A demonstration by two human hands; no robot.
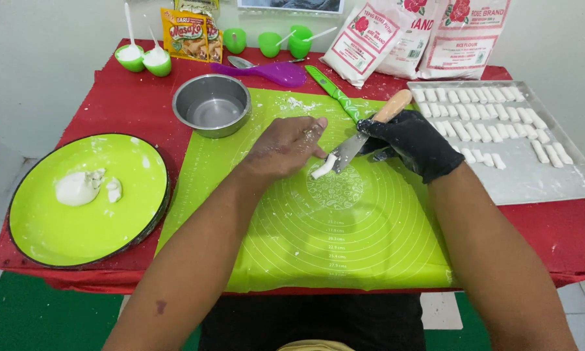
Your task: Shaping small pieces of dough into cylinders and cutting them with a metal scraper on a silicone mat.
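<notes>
My bare left hand [286,146] rests on the green silicone mat [344,240], its fingertips holding the end of a short white dough roll [323,166]. My right hand [412,142], in a black glove, grips a wooden-handled knife [370,130]. The metal blade [348,152] lies against the right end of the dough roll. Both hands sit at the upper middle of the mat.
A metal tray [533,179] with several cut dough pieces stands at right. A round green plate [84,221] with a dough lump [78,187] is at left. A steel bowl [212,104], green knife [334,92], purple spoon [266,71], green cups, flour bags [422,36] line the back.
</notes>
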